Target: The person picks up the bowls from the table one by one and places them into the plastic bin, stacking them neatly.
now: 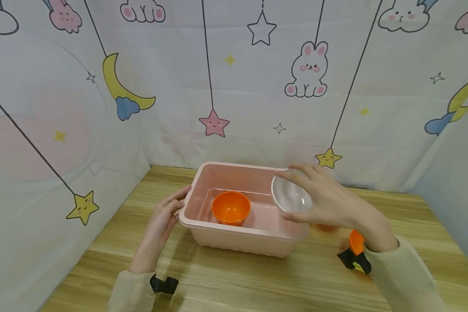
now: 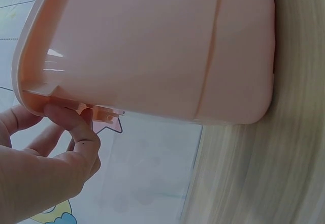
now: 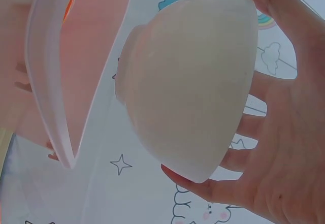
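Note:
A pink plastic bin (image 1: 238,238) stands on the wooden table, with an orange bowl (image 1: 231,208) upright inside, left of its middle. My left hand (image 1: 164,221) holds the bin's left end; in the left wrist view its fingers (image 2: 76,127) curl under the rim. A white bowl (image 3: 193,76) is in my right hand (image 1: 323,195), over the bin's right end in the head view. Thumb and fingers spread across that bowl and grip its rim, and the bowl is tilted. Its rounded base faces the bin in the right wrist view.
Right of the bin, an orange object (image 1: 327,227) shows partly below the right hand. Another orange piece (image 1: 356,241) appears beside the right wrist, partly covered by a black wrist mount (image 1: 355,260). A printed cloth (image 1: 249,86) hangs behind the wooden table (image 1: 234,281) and along both sides.

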Demonstrator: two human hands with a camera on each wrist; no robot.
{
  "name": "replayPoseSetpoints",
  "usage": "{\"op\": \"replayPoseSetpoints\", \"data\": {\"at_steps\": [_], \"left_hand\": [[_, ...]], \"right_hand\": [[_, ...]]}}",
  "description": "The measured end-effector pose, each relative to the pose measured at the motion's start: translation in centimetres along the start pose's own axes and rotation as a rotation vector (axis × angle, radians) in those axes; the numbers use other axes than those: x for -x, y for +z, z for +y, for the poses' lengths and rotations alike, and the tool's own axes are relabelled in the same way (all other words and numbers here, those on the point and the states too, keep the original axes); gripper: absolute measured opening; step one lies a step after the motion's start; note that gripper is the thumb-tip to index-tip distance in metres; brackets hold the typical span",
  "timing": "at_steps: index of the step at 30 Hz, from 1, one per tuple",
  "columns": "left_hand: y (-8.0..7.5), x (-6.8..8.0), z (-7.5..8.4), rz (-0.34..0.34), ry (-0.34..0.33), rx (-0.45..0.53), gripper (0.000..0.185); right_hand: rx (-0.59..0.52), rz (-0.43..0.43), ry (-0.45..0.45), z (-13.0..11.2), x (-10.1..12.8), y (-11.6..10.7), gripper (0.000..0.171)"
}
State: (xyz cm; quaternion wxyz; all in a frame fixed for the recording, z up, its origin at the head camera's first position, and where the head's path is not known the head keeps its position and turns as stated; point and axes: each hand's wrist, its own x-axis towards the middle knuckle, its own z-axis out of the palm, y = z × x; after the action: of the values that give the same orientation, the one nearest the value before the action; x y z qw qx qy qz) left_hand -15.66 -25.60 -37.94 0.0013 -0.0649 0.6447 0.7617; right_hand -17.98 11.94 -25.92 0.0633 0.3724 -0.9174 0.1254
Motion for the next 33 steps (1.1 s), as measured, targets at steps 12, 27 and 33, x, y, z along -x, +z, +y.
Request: {"op": "replayPoseSetpoints", "data": {"at_steps": [12,27,33], "left_hand": [[0.0,0.1,-0.1,-0.003,0.001,0.004,0.049],[0.0,0.0,-0.1,-0.004,0.008,-0.005,0.049],[-0.1,0.0,-0.1,-0.002,0.015,-0.006,0.049]], "right_hand": [[0.009,-0.061,0.012,-0.3,-1.4,0.2,0.082],[0.058,-0.094,-0.035,-0.9,-3.5,0.5,0.080],[0.044,-0.134,-0.027,-1.1,-4.6,0.6,0.079]]}}
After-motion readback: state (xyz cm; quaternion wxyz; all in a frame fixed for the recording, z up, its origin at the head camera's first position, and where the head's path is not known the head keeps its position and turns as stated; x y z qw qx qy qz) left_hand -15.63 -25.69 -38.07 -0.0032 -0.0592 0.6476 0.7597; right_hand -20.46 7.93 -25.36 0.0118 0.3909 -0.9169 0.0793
